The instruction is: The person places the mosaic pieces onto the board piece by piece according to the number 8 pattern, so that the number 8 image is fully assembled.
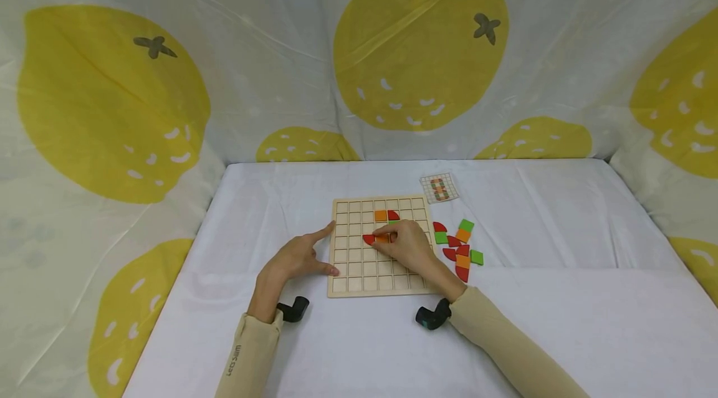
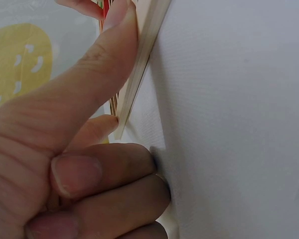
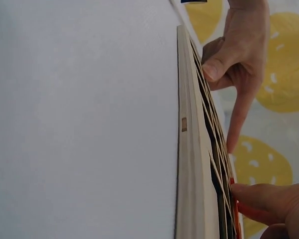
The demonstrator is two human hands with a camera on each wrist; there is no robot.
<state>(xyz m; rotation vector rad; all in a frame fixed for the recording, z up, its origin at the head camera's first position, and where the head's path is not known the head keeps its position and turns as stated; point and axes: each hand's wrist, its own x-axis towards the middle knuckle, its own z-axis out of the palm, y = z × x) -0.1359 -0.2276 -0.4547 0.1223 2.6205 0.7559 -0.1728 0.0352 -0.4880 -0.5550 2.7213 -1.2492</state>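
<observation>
A wooden grid board (image 1: 348, 283) lies on the white cloth. My left hand (image 1: 294, 259) is at its left edge, index finger and thumb stretched apart against the frame; in the left wrist view the other fingers curl beneath the thumb (image 2: 97, 74). Over the grid, my right hand (image 1: 408, 245) holds the tips of thumb and index at a red quarter-circle piece (image 1: 368, 239). Beside that piece an orange square (image 1: 382, 238) shows between those fingers. Farther up sit another orange square (image 1: 381, 215) and a red quarter-circle (image 1: 393, 215), with a green piece (image 1: 393, 222) partly hidden below.
Right of the board lie several loose pieces, among them a green square (image 1: 477, 258), an orange square (image 1: 462, 261) and a red quarter-circle (image 1: 440, 227). A small pattern card (image 1: 440, 187) lies beyond the board's far right corner. Lemon-printed cloth (image 1: 269, 74) hangs behind the table.
</observation>
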